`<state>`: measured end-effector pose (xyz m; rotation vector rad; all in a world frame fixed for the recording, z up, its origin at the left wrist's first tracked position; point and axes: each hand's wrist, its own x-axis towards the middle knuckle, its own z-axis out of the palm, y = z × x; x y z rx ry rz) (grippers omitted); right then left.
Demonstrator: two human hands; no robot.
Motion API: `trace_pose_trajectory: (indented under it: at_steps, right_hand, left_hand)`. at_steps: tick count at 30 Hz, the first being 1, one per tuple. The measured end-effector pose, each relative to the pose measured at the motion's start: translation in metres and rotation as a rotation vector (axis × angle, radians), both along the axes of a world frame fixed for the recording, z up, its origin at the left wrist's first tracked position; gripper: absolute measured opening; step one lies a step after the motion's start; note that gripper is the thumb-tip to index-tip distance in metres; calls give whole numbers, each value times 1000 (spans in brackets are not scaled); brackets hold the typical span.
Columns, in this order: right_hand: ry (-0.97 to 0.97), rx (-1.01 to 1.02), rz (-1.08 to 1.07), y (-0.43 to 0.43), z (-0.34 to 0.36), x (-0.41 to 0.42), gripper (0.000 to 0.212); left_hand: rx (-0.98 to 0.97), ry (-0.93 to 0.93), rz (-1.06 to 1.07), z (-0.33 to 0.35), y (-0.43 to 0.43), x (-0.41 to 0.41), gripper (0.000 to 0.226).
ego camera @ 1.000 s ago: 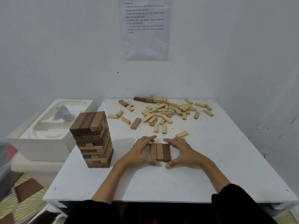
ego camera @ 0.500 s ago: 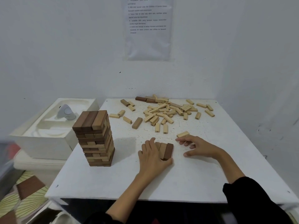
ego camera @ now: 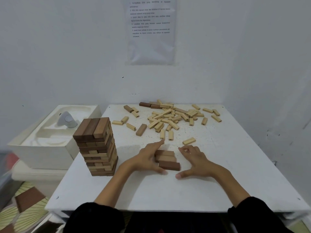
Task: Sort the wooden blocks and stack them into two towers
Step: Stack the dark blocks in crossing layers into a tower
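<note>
The three blocks [ego camera: 166, 159] in the near middle of the table [ego camera: 168, 190] now lie crosswise, their long sides running left to right. A second ago they pointed away from the person. They sit side by side as one flat layer: a dark one nearest, a paler brown one in the middle and a brown one farthest.

The left hand [ego camera: 148, 157] has slid off the top of them, where it lay half a second ago, and now rests against their left ends. Its fingers are straight and reach toward the far side, its thumb lies along the near edge by the dark block, and it grips nothing.

The right hand [ego camera: 196, 162] has come back from the right and sits just beside the right ends of the blocks. Its fingers are loosely curled and its thumb is stretched toward the left. It holds nothing, and whether it touches the blocks cannot be told.

The tower [ego camera: 97, 148] of brown blocks stands unchanged at the near left of the table. The heap of pale blocks [ego camera: 173, 116] lies as before at the far side, with one single pale block [ego camera: 189, 141] just beyond the right hand's fingers.
</note>
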<state>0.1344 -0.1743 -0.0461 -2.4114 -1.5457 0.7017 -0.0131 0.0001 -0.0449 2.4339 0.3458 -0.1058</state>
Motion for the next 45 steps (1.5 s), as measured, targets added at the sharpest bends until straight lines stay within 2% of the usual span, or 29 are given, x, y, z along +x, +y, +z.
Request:
trace_pose_trajectory:
  at_steps: [1,3,7,16,18,21,24,27,31,35,39,45]
  right_hand:
    - [-77,-70,17,0,-4,-5,142]
    - [-140,-121,12,-2,-12,-16,160]
    - [-128,-108,-34,1,-20,-27,161]
    - [-120,-79,-45,17,-20,-28,160]
    - [-94,-56,-44,14,-15,-22,151]
    - [-85,1,-29,10,-7,-8,124]
    - [-32,95,-25,12,-8,0,123]
    - [41,237,-71,14,-15,2,104]
    - [79,327,-80,12,-20,1,87]
    - [90,380,-69,12,-22,1,79]
    - [178,423,-85,9,-16,1,70]
    - [158,558,-65,1,21,6,73]
  left_hand:
    - [78,39,30,-2,-4,-3,125]
    - [194,118,84,-8,-12,-11,123]
    - [342,195,64,-23,-27,-23,119]
    - [332,196,53,-23,-31,-18,108]
    - [315,161,58,-23,-24,-19,112]
    - [228,57,68,-23,-8,-19,112]
    - [132,-60,89,-20,2,-16,97]
    - [76,-147,111,-20,8,-12,75]
    - [77,-195,106,-23,8,-13,75]
    - [85,-252,106,-22,5,-12,76]
    - [24,-303,107,-16,2,-12,75]
    - [-43,-447,115,23,-4,-12,70]
